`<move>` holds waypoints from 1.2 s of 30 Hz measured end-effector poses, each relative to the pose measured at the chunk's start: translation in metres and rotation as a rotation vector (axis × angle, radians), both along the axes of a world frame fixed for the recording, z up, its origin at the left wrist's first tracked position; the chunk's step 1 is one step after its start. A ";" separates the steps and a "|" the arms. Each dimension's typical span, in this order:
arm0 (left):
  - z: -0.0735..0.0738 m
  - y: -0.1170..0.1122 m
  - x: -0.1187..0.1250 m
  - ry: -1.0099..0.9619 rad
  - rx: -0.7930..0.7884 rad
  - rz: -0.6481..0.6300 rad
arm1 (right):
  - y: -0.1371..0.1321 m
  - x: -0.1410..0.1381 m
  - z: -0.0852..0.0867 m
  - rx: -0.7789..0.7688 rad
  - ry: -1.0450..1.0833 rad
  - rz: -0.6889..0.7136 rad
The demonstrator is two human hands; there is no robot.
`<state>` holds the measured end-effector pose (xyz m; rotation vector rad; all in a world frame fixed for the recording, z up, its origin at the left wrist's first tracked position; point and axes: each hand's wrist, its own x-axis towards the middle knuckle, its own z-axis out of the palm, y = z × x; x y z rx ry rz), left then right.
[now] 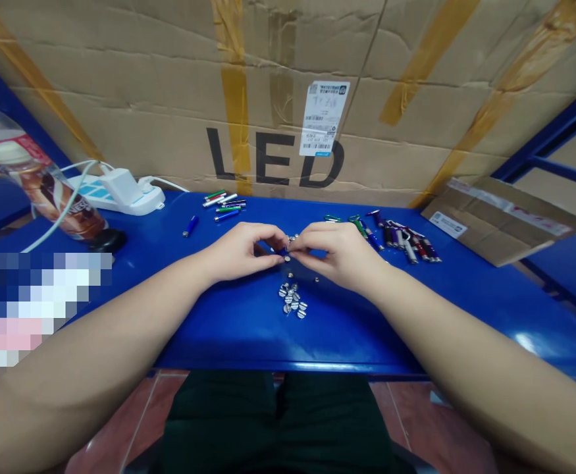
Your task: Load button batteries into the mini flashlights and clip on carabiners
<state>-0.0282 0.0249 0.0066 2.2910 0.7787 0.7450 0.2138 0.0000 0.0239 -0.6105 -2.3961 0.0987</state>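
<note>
My left hand [241, 252] and my right hand [334, 253] meet over the middle of the blue table [248, 329], fingers pinched together around a small blue keychain flashlight [282, 251] with a silver end. Both hands grip it; most of it is hidden by the fingers. Just below the hands lies a small pile of several silver button cells [293, 299], with a single cell [288, 260] right under my fingertips. A group of finished small flashlights [224, 204] lies at the back left, and a lone blue one [190, 226] sits nearer me.
Several more keychain flashlights [399, 237] lie at the back right. A white power strip [120, 191] and a plastic bottle [41, 187] stand at the left. A large cardboard box marked LED [278, 99] walls the back; a flat carton [505, 217] lies at the right.
</note>
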 end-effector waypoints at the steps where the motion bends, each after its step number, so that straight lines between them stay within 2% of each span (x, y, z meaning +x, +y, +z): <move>1: 0.000 -0.001 0.000 -0.004 -0.012 0.003 | 0.000 0.001 -0.002 0.016 0.006 0.001; 7: 0.000 -0.001 0.001 -0.074 -0.089 -0.008 | -0.004 0.003 -0.007 0.001 0.029 0.013; 10: -0.001 0.000 0.000 -0.104 -0.081 -0.018 | -0.006 0.009 -0.002 -0.068 0.020 0.046; 12: -0.001 0.001 0.000 -0.104 -0.060 -0.019 | -0.007 0.017 0.003 -0.099 0.007 0.011; 15: 0.000 0.002 0.000 -0.079 -0.015 -0.014 | -0.004 0.033 0.011 -0.187 -0.111 -0.078; 20: 0.000 0.002 0.000 -0.051 0.022 -0.006 | -0.003 0.045 0.011 -0.494 -0.393 -0.081; 25: -0.001 0.003 -0.001 -0.040 0.028 -0.006 | -0.008 0.033 0.005 -0.514 -0.418 -0.056; 28: -0.002 0.002 0.000 -0.039 -0.024 0.008 | -0.011 0.028 0.006 -0.519 -0.401 -0.058; 30: -0.003 0.001 0.001 -0.083 -0.113 0.014 | -0.011 0.027 0.007 -0.531 -0.346 -0.088; 34: -0.006 0.000 0.005 -0.332 -0.390 -0.020 | -0.008 0.026 0.004 -0.467 -0.191 -0.086; 36: -0.007 0.000 0.006 -0.381 -0.423 -0.031 | -0.007 0.025 0.001 -0.434 -0.137 -0.079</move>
